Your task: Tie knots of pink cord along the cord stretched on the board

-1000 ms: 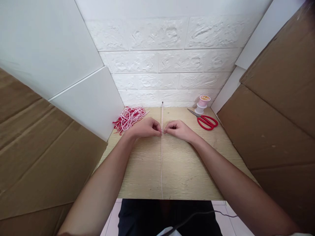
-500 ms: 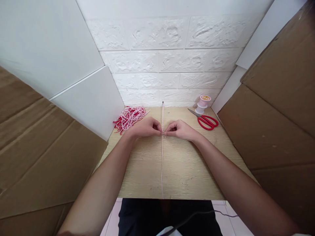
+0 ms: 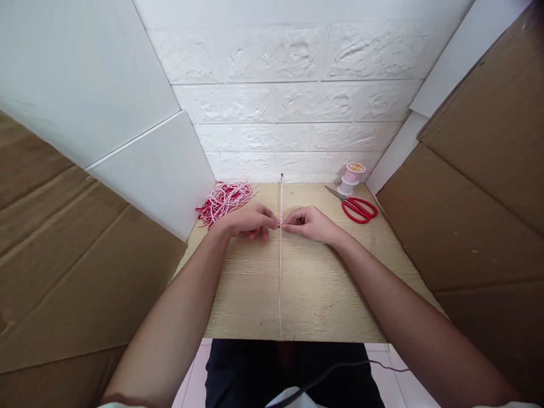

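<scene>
A pale pink braided cord (image 3: 281, 198) runs from a small dark nail (image 3: 281, 175) at the foot of the wall towards me. Below the braid, straight pink strands (image 3: 280, 283) reach the table's front edge. My left hand (image 3: 254, 220) is at the braid's lower end from the left, thumb and index finger pinched on a thin strand, other fingers loosely curled and slightly blurred. From the right, my right hand (image 3: 306, 222) pinches at the same spot with its fingertips. The fine strand ends between the fingers are too small to make out clearly.
Behind my left hand lies a tangled heap of red and pink-white cords (image 3: 225, 199). Red-handled scissors (image 3: 355, 206) rest at the right, beside stacked thread spools (image 3: 351, 177). Cardboard panels (image 3: 476, 226) flank the wooden table (image 3: 331, 294); a white brick-pattern wall (image 3: 293, 102) closes the back.
My left hand's lower fingers have spread and dropped, and its fingertips have shifted slightly up and left. My right hand stays almost in place at the cord. The view has tilted slightly.
</scene>
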Available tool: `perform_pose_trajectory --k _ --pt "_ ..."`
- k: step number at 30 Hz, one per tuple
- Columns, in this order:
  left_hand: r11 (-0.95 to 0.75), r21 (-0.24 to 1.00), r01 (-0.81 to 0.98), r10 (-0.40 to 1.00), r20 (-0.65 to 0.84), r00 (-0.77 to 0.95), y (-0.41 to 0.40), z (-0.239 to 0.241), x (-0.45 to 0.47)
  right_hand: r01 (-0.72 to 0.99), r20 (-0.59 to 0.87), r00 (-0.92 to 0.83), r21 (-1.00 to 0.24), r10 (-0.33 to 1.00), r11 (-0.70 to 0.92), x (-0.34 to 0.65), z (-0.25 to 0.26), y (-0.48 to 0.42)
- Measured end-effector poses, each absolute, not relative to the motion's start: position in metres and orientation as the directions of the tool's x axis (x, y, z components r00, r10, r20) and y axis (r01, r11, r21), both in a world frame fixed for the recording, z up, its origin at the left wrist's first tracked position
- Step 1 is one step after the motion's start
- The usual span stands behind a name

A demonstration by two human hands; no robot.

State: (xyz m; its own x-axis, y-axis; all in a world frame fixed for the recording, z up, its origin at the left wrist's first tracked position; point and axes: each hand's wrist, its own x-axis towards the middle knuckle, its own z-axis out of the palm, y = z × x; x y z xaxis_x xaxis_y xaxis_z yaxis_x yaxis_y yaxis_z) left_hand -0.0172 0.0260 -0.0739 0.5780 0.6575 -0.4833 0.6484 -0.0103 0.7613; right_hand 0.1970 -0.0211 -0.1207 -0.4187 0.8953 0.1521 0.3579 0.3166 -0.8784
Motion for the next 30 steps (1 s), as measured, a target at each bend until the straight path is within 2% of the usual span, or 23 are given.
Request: perform_pose_trajectory --k 4,13,21,30 --pt "-0.003 0.772 0.635 0.598 -0.508 0.62 0.023 -0.077 -0.014 0.365 0.182 -0.397 -0.868 0.9 0.336 0.196 -0.121 -0.022" --pt "-0.091 0.761 0.643 0.613 -0.466 0.638 0.016 -0.077 -0.006 0.358 0.181 -0.394 -0.873 0.901 0.331 0.194 -0.12 -0.022" --pt "-0.178 0.697 0.694 0.644 -0.451 0.618 0.012 -0.069 -0.005 0.36 0.161 -0.399 -0.878 0.902 0.316 0.195 -0.124 -0.02" --pt "-0.206 0.685 0.698 0.647 -0.439 0.623 0.012 -0.072 -0.006 0.402 0.159 -0.363 -0.862 0.918 0.309 0.192 -0.123 -0.022"
